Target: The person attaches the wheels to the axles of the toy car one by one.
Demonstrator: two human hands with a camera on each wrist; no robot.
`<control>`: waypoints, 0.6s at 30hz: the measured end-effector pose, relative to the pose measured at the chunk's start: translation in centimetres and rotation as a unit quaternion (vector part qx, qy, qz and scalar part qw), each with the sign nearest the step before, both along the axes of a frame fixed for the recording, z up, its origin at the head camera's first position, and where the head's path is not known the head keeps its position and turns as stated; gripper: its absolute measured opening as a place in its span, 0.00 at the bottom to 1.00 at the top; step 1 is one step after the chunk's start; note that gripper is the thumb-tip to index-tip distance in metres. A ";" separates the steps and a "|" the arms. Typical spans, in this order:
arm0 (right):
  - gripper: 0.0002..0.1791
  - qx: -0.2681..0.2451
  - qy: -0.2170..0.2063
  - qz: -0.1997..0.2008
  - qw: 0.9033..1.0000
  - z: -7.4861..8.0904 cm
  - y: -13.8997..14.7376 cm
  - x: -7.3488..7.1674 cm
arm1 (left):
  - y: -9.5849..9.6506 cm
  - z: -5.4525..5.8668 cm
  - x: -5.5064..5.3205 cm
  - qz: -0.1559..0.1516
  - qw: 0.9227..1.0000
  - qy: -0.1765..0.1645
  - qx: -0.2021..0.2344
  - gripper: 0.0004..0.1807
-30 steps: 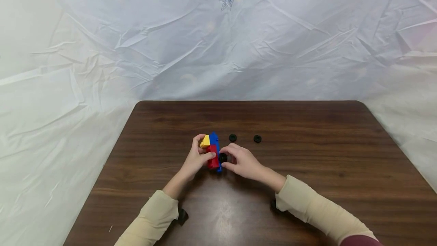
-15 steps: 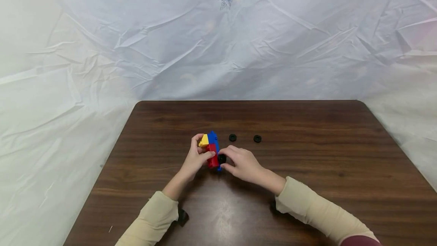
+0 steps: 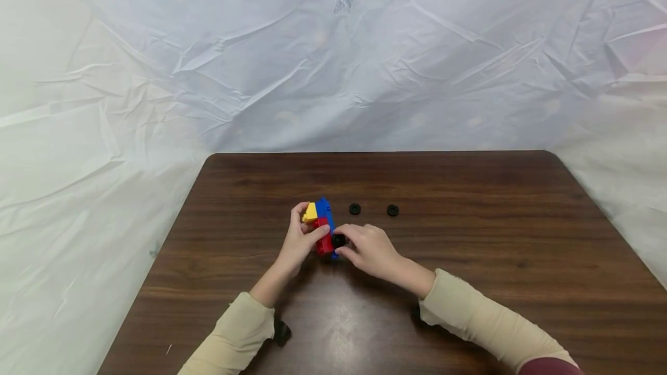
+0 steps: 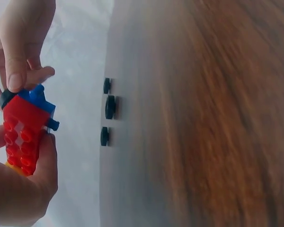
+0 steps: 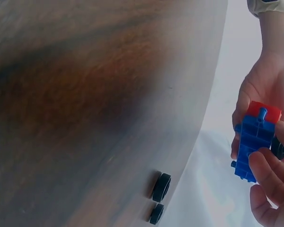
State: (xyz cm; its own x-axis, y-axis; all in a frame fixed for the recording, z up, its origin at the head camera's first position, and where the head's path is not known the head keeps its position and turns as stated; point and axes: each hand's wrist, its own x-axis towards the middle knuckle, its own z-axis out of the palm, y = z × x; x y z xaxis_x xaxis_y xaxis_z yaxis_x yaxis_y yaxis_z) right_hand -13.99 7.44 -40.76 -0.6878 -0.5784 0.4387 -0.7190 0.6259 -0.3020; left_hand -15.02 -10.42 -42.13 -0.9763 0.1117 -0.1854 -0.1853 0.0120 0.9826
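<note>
My left hand (image 3: 300, 243) grips a small toy vehicle (image 3: 324, 235) built of bricks: a red brick (image 4: 24, 113), a yellow piece (image 3: 311, 213) and a blue base (image 5: 255, 135). Short blue axle pegs stick out of the base in the right wrist view. With thumb and fingers, my right hand (image 3: 372, 250) pinches a black wheel (image 3: 339, 241) against the side of the blue base, at its near end. Whether the wheel is seated on its peg cannot be told. The vehicle is held above the table, tilted, its studs toward my left palm.
Two loose black wheels, a nearer-left one (image 3: 355, 209) and a right one (image 3: 392, 210), lie on the brown wooden table (image 3: 469, 190) beyond my hands. The left wrist view shows a third wheel (image 4: 104, 136). A wrinkled white sheet (image 3: 365, 74) hangs behind the table.
Both hands and the vehicle have shifted very slightly away and left. The wheel in my right fingers sits a little closer against the base. The loose wheels stay put.
</note>
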 end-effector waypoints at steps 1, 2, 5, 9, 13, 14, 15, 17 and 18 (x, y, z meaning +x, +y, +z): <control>0.18 -0.004 0.002 -0.002 1.000 0.0 0.0 0.0 | 0.1 0.0 0.0 0.002 1.000 0.003 0.000 0.36; 0.17 -0.008 0.006 -0.004 1.000 -0.1 -0.1 0.0 | 0.1 0.1 0.1 0.006 1.000 0.003 0.002 0.36; 0.16 -0.027 0.024 -0.009 0.999 -0.1 -0.2 0.2 | 0.3 0.4 0.2 0.020 1.000 0.008 0.010 0.35; 0.15 -0.068 0.042 -0.007 0.997 0.0 -0.4 0.3 | 0.7 1.0 0.5 0.040 0.999 0.028 0.015 0.35; 0.17 -0.101 0.031 0.001 0.994 0.4 -0.7 0.5 | 0.8 1.5 0.8 0.057 0.997 0.045 0.008 0.35; 0.17 -0.106 0.026 0.003 0.994 0.5 -0.7 0.5 | 0.9 1.6 0.8 0.061 0.997 0.046 0.009 0.35; 0.17 -0.110 0.020 0.003 0.994 0.6 -0.8 0.5 | 0.9 1.7 0.9 0.065 0.997 0.048 0.011 0.35; 0.17 -0.118 0.008 0.004 0.993 0.7 -0.9 0.6 | 0.9 1.8 1.0 0.070 0.996 0.053 0.012 0.35; 0.17 -0.122 0.002 0.004 0.992 0.8 -1.0 0.6 | 0.9 1.9 1.0 0.072 0.996 0.055 0.013 0.35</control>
